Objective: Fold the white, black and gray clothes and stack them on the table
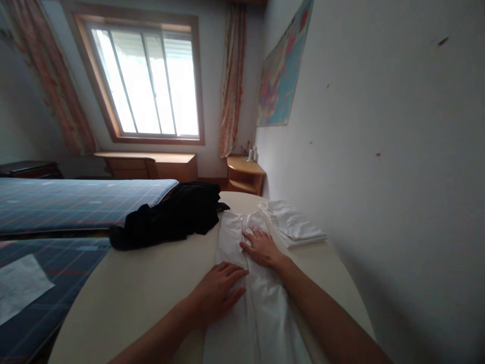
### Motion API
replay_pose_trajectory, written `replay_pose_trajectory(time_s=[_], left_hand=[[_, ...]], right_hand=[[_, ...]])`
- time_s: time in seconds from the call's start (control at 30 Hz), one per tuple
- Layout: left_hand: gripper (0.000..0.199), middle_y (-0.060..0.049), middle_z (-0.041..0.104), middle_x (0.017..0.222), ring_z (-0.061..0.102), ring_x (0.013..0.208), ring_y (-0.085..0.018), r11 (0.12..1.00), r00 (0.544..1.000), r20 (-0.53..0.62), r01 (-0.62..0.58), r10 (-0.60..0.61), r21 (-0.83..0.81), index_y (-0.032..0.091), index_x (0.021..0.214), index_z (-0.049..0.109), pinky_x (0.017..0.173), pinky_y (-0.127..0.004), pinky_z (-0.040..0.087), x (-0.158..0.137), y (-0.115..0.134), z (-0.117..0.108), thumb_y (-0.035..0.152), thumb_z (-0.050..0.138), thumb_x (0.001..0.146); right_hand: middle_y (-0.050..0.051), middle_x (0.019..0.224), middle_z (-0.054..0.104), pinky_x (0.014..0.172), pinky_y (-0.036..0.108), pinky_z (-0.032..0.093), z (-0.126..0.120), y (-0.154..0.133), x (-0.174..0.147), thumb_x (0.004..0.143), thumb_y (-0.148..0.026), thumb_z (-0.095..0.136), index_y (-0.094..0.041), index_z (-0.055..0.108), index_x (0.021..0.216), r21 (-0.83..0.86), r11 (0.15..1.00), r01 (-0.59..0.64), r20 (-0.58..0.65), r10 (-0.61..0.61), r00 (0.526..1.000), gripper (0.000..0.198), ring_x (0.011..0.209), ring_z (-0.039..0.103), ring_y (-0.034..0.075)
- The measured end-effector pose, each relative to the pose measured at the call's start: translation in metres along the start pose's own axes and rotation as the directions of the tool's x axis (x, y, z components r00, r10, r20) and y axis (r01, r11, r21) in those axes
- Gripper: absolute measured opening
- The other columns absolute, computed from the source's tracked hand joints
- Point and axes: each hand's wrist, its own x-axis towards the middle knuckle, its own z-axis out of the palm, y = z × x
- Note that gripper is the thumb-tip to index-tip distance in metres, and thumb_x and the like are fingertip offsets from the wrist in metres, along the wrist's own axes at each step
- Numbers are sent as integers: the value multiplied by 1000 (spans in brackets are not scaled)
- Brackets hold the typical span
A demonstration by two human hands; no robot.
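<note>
A white garment lies in a long strip on the table, with a line running down its middle where two halves meet. Its exact kind I cannot make out. My right hand rests flat on the upper part, fingers spread. Lower down and to the left, my left hand lies over the left half with its fingers stretched out. Both hands are open and hold nothing. Beside the far right end is a folded white cloth piece. To the left sits a crumpled black garment.
The round cream table bears the clothes. A wall stands close on the right. Plaid mattresses adjoin on the left, with a white sheet on the nearer one. A desk and a corner shelf stand beyond.
</note>
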Motion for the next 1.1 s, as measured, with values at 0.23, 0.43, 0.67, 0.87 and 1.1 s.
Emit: replay_pose_trajectory(time_s=[0.23,0.43,0.67,0.87,1.1], left_hand=[[30,-6,69,114,65,104,-20,992,973,-192,118,-126,-52,24,116,64,95,-34,51,3,-6,-3,33,40,100],[42,-8,52,146,47,135,-26,987,974,-178,151,-141,45,25,138,53,114,-49,37,4,-25,11,34,45,99],[49,-7,40,156,32,146,-27,986,990,-39,141,-138,94,27,145,46,119,-53,26,6,-28,17,32,49,96],[51,-7,42,155,34,145,-27,988,990,-42,138,-136,66,27,144,46,120,-53,26,7,-27,13,25,50,94],[40,-10,45,152,37,143,-28,972,965,-160,223,-208,78,21,136,55,117,-51,33,7,-28,17,30,47,97]], right_hand=[[9,159,33,115,54,20,-12,-5,-17,91,-70,40,-33,40,149,48,997,58,69,-61,996,69,145,27,34],[9,159,32,116,54,19,-9,-1,-18,95,-65,35,-29,37,151,38,999,38,34,-39,999,67,146,25,32],[8,162,26,117,54,14,-2,-14,-17,98,-58,33,-29,31,154,17,999,43,-22,-43,999,63,149,18,32],[4,165,17,114,65,5,5,-31,-14,97,-65,24,-41,31,152,27,996,87,71,-88,994,60,150,7,40],[5,165,14,113,68,3,8,-17,12,98,-63,22,-39,27,154,1,1000,-25,68,25,997,61,150,4,41]])
